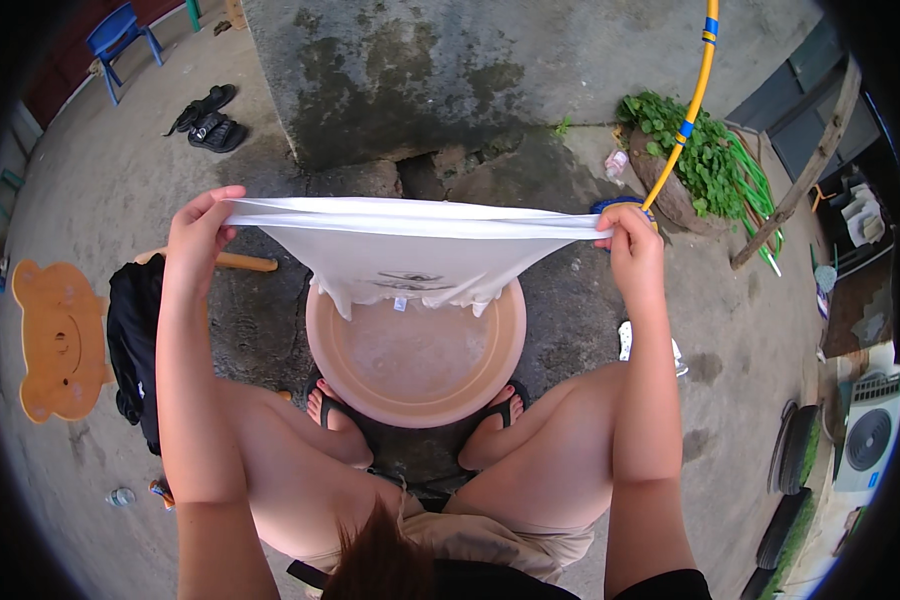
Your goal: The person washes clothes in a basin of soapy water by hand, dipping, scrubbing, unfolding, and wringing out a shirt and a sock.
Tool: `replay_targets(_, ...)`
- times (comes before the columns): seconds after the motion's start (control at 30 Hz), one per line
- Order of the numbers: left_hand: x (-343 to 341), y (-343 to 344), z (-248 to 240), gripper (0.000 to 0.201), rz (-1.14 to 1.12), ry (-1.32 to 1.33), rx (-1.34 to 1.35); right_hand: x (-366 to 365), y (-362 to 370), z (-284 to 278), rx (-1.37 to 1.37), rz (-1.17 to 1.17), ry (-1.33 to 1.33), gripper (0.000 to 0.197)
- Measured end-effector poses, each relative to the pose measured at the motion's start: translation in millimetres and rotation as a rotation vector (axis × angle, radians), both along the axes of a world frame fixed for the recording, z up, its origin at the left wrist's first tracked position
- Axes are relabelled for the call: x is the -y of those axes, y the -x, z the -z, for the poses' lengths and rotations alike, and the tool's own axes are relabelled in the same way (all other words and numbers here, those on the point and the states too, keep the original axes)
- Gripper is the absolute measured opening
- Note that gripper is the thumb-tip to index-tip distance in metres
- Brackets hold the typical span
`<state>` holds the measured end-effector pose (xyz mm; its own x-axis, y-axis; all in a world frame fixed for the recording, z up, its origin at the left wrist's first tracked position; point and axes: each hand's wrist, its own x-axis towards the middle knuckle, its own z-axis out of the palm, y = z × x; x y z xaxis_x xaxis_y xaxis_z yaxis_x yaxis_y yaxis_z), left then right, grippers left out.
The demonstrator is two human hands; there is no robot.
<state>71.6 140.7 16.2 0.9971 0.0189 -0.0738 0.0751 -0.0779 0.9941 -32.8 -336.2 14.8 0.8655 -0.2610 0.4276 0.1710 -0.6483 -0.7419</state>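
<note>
A white shirt (pixel 400 255) is stretched wide in the air between my hands, its hem pulled almost straight. My left hand (pixel 205 225) pinches one end of the hem, and my right hand (pixel 635 245) grips the other. The shirt narrows downward, showing a dark printed mark and a small label. Its lower edge hangs over the far side of a round, peach-coloured basin (pixel 317 350). Cloudy water (pixel 410 350) lies in the basin, which stands on the ground between my feet. Whether the shirt's lowest part touches the water, I cannot tell.
Dark cloth (pixel 135 345) drapes over a wooden chair with a bear-shaped panel (pixel 60 340) at left. Black sandals (pixel 210 120) lie at the far left. A yellow hose (pixel 698 90) comes down at right, near leafy plants (pixel 685 150) and a leaning wooden pole (pixel 800 165). A concrete wall (pixel 530 70) stands ahead.
</note>
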Motion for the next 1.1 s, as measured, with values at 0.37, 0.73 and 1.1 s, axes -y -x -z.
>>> replay_targets(0.37, -1.9, -2.2, -0.4, 0.024, -0.006, 0.07, -0.013, -8.3, 4.2, -6.6, -0.027, -0.103, 0.165, 0.048)
replay_targets(0.73, -0.1, -3.4, 2.3, 0.025, -0.002, 0.013, -0.019, -0.6, 5.1, -0.6, -0.122, -0.11, 0.02, 0.023)
replay_targets(1.1, -0.6, -1.3, 0.9, 0.025, 0.007, 0.003, -0.021, -13.4, 7.7, -4.9, -0.125, -0.07, 0.17, 0.014)
